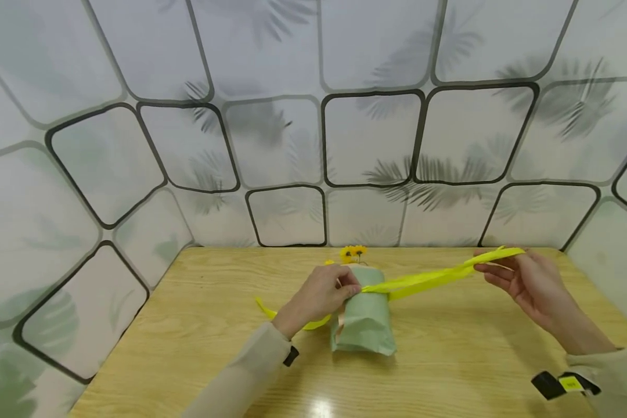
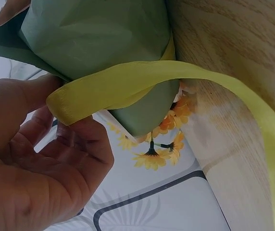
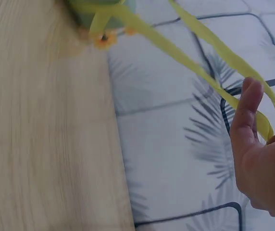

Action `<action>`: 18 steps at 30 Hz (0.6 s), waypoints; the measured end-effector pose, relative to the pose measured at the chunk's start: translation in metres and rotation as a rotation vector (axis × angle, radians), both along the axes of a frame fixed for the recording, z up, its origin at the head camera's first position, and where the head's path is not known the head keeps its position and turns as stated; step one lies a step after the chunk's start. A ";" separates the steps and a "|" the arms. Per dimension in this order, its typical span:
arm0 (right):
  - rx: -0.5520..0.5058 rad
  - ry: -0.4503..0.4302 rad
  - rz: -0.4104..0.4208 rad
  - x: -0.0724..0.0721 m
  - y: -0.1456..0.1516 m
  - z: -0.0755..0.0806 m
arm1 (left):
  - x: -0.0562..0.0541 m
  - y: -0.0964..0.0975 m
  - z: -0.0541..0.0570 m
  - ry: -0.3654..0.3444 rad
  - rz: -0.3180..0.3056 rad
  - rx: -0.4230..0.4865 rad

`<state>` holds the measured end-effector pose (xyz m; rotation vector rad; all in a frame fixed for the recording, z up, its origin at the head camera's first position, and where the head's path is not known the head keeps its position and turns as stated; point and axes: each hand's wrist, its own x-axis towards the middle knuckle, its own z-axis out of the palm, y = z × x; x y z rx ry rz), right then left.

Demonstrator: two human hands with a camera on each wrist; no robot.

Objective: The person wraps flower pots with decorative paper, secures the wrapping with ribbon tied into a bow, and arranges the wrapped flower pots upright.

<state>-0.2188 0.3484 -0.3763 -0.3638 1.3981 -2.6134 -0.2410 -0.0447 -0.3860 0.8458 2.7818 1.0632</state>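
Note:
A bouquet in pale green wrapping paper point(image 1: 368, 328) lies on the table, its yellow-orange flowers point(image 1: 354, 251) pointing away from me. Round its middle passes a yellow ribbon point(image 1: 428, 281). My left hand point(image 1: 316, 295) pinches the ribbon against the front of the wrap; in the left wrist view, thumb and fingers meet at a fold of the ribbon point(image 2: 123, 85). Well to the right and raised, my right hand point(image 1: 540, 287) holds a doubled length of ribbon stretched from the bouquet. The right wrist view shows two ribbon strands point(image 3: 176, 50) running into the right hand point(image 3: 267, 159).
Another ribbon end point(image 1: 265, 307) trails on the table to the left of the bouquet, partly behind the left forearm. The wooden table point(image 1: 198, 348) ends at a patterned backdrop point(image 1: 271, 145) behind and at both sides. Dark straps sit on both wrists.

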 end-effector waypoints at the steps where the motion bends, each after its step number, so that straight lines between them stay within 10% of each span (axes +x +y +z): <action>1: 0.047 0.016 -0.039 0.000 0.001 -0.001 | 0.000 0.000 0.000 -0.001 -0.001 0.001; 18: 0.356 0.058 -0.553 0.005 0.006 -0.001 | 0.000 0.001 0.001 -0.009 0.003 -0.005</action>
